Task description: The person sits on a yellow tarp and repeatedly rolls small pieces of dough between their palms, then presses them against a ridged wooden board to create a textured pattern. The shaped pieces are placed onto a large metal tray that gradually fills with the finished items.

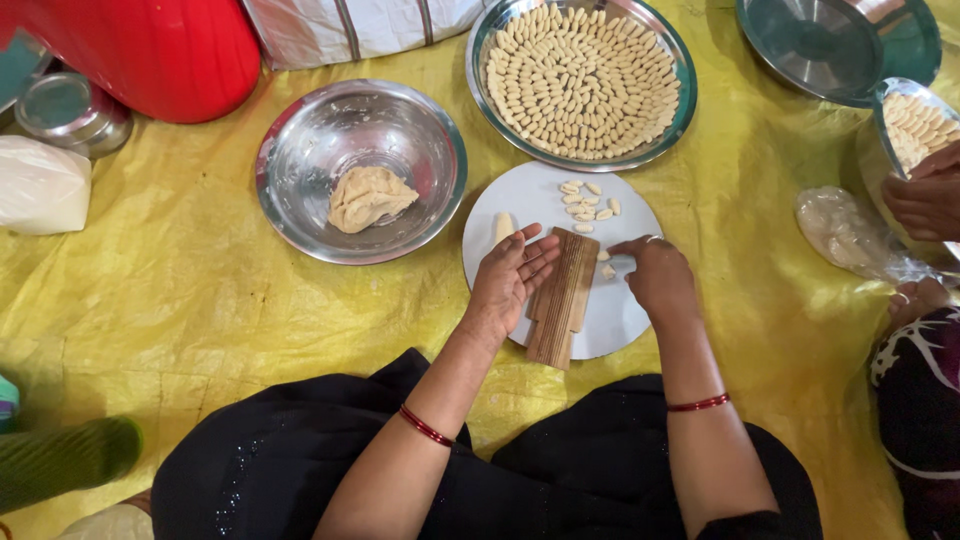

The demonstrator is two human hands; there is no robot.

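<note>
A ridged wooden board [560, 297] lies on a white round plate [520, 205] in front of me. My left hand [512, 279] rests on the board's left edge, fingers spread flat over it. My right hand [655, 274] sits at the board's right side, fingertips pinched on a small piece of dough [606, 258]. Several shaped dough pieces [587, 203] lie at the plate's far side, and a longer dough piece [503, 226] lies by my left fingertips. A steel bowl [300, 150] to the left holds a dough lump [368, 197].
A steel tray [683, 110] at the back is filled with several rows of shaped pieces. Another person's hand [925, 195] holds a second tray [905, 125] at right, near a plastic bag [850, 235]. A red container [160, 50], steel tin [70, 112] and yellow sheet [180, 290] surround.
</note>
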